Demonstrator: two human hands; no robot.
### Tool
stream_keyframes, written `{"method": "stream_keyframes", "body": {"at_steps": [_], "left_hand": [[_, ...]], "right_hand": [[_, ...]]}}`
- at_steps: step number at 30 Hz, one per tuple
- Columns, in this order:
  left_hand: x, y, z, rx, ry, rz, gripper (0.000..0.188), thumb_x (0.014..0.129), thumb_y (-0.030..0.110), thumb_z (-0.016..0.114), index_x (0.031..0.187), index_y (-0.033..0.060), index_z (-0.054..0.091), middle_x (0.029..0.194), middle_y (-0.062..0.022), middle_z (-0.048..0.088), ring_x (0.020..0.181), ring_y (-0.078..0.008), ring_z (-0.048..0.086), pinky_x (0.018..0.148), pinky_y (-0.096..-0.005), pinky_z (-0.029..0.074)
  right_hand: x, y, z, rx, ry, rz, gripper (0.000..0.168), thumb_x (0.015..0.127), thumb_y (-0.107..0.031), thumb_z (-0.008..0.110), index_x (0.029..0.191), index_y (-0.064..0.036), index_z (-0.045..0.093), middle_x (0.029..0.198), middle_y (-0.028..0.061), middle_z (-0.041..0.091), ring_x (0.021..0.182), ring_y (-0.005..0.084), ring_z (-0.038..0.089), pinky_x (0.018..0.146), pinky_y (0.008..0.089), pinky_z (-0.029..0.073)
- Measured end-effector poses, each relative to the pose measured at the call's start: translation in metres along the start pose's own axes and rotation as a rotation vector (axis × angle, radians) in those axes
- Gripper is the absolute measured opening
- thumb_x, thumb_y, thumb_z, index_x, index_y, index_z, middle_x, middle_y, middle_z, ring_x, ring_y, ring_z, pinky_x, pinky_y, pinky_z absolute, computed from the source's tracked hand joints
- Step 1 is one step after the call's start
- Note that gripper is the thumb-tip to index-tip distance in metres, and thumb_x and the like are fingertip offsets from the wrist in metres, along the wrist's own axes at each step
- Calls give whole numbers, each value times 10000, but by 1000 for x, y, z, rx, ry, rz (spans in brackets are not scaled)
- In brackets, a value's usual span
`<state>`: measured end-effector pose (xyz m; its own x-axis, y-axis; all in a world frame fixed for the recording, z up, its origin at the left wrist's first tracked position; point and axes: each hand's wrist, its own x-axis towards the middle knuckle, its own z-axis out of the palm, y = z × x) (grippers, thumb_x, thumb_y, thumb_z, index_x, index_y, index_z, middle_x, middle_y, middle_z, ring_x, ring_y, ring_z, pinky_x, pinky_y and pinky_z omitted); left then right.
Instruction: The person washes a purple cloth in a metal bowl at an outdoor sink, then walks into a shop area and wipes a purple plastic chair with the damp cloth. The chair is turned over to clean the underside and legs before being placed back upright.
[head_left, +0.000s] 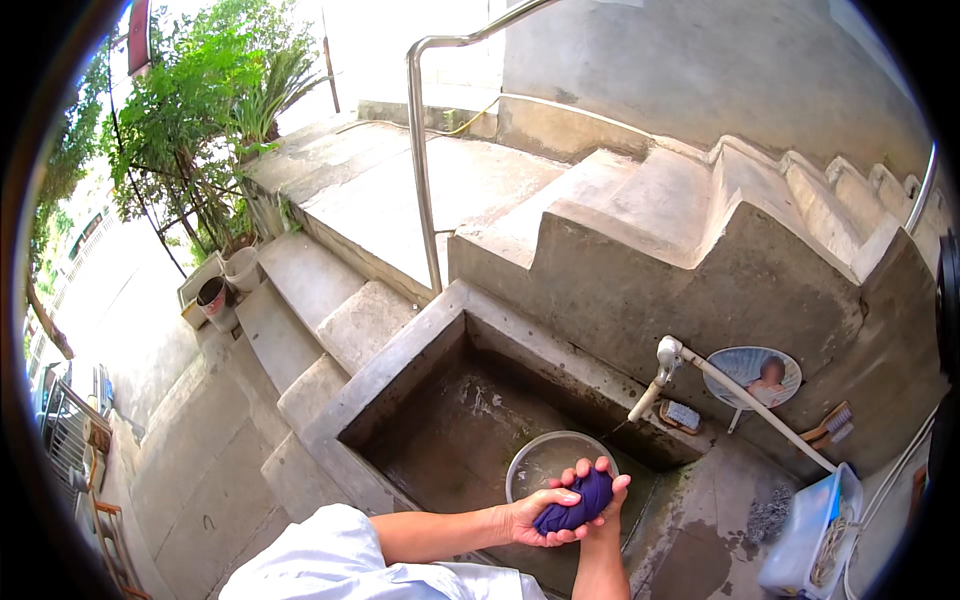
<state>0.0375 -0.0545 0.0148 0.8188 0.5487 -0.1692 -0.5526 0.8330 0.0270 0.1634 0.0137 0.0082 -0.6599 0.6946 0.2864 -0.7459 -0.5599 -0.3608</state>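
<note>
A bundle of dark purple cloth (583, 501) is squeezed into a tight ball between both my hands. My left hand (534, 514) grips it from the left, thumb across its front. My right hand (616, 501) wraps its other side, with fingertips showing along the top. The cloth is held above a round, pale-rimmed basin (517, 466), which my hands partly cover. That basin stands inside a concrete sink (420, 431). To the right, a faucet with a pale spout (643, 403) points down toward the sink.
A scrub brush (681, 416) lies on the sink's ledge. Beside it, a round mirror (724, 367) leans at the wall behind a white pipe (765, 409). A plastic bin (795, 544) sits at lower right. Concrete steps (630, 187) and a metal handrail (417, 150) rise beyond; buckets (217, 300) stand left.
</note>
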Motion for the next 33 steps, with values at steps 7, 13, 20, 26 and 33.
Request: {"method": "stream_keyframes", "body": {"at_steps": [7,13,20,26,33], "left_hand": [[-30,23,38,609,181,-33,277,878,293,715,899,42,601,751,-45,610,497,-85,533,404,-206,390],[-16,32,48,1052,334,40,289,801,330,741,684,123,578,592,32,516,450,-71,443,398,-230,291],[24,35,-32,1344,662,177,266,717,293,746,666,57,634,629,-29,595,557,-133,556,502,-297,425],[37,36,-72,1692,854,85,566,682,457,727,932,-50,693,884,-205,718,864,-324,715,739,-420,554],[25,3,-61,1959,1017,144,691,731,500,710,1165,-22,584,1029,-240,706,978,-384,689,827,-479,554]], "right_hand": [[12,-14,34,-402,173,71,398,913,-404,696,753,-68,555,725,82,589,740,245,628,787,466,563],[14,-22,41,-951,390,-45,404,937,-320,689,709,-28,528,670,103,600,624,201,596,647,373,536],[14,-6,-14,-1538,589,-48,407,932,-286,639,630,-14,637,582,60,641,563,139,600,578,309,471],[9,14,-46,-1527,708,-18,476,969,-316,582,613,0,586,562,92,627,523,180,602,555,331,473],[-24,35,-105,-1174,993,-86,486,987,-355,552,621,-35,547,554,86,584,500,195,562,535,347,475]]}}
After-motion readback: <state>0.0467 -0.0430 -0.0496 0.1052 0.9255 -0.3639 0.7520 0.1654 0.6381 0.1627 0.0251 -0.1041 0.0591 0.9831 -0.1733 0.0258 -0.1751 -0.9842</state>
